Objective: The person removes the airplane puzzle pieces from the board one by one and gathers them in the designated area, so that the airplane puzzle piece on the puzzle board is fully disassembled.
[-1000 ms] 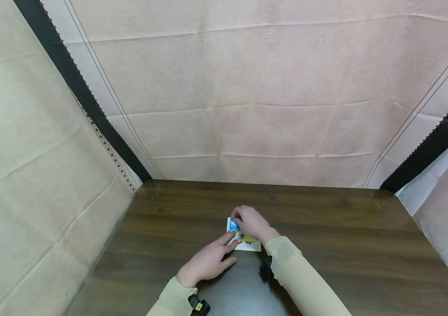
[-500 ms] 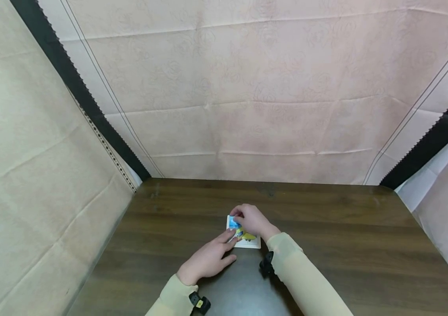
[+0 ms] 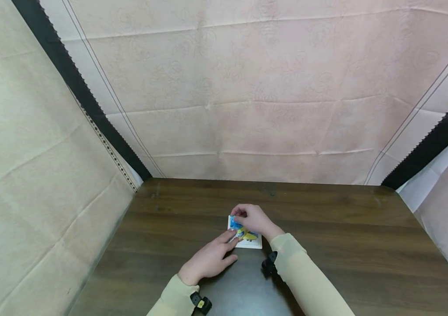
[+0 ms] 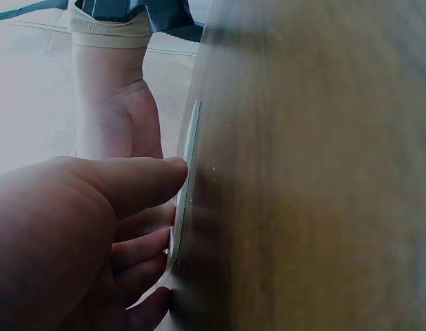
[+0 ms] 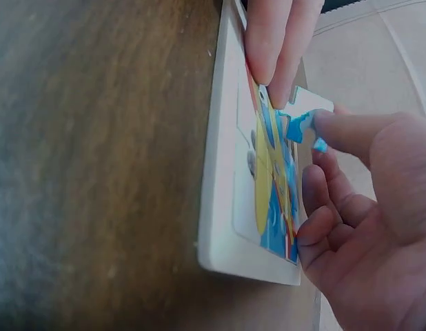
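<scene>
A small jigsaw puzzle [image 3: 249, 245] in a white frame lies flat on the table, its picture yellow and blue. My right hand [image 3: 253, 220] is over its far part. In the right wrist view the right thumb and fingertips pinch a blue and white puzzle piece [image 5: 306, 110], tilted up at the picture's edge. My left hand [image 3: 209, 260] reaches in from the left, its extended fingertips resting on the puzzle. The left wrist view shows the board edge-on [image 4: 190, 152], with the left thumb [image 4: 147, 181] right beside it. The hands hide part of the picture.
The brown wooden table [image 3: 346, 245] surrounds the puzzle. Pale cloth hangs behind the table [image 3: 267, 87] and on both sides, with dark strips [image 3: 89, 101] along its corners. Each wrist wears a small black device [image 3: 201, 303].
</scene>
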Demonstrator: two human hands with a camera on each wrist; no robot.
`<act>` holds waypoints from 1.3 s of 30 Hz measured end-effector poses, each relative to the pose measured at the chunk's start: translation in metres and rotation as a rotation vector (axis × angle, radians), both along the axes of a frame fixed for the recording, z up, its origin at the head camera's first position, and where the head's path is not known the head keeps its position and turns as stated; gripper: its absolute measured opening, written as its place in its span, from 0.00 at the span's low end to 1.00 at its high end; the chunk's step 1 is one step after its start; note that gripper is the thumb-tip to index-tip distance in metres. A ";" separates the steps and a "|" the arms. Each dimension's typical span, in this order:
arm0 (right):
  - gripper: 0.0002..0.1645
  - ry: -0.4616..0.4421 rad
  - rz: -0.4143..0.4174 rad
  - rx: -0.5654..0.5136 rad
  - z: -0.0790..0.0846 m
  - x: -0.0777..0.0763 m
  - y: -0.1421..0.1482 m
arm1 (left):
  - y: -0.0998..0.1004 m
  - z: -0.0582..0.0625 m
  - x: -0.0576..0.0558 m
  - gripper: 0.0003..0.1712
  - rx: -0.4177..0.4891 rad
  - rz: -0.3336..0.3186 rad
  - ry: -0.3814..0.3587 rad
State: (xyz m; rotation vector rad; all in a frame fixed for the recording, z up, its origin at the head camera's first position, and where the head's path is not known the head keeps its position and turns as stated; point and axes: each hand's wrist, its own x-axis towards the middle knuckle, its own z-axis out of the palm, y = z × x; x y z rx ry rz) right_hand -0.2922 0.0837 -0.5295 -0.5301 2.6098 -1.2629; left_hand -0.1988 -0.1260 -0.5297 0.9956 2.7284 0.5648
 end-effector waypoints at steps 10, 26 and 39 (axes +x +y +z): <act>0.06 -0.019 0.013 -0.049 -0.004 0.000 0.006 | -0.001 0.000 -0.001 0.31 0.018 0.008 -0.017; 0.10 0.003 -0.159 -0.265 -0.004 0.018 0.027 | -0.001 0.002 -0.002 0.31 -0.003 0.033 -0.029; 0.18 -0.094 -0.395 -0.270 -0.017 0.043 0.094 | 0.001 0.001 -0.001 0.31 -0.031 0.044 0.005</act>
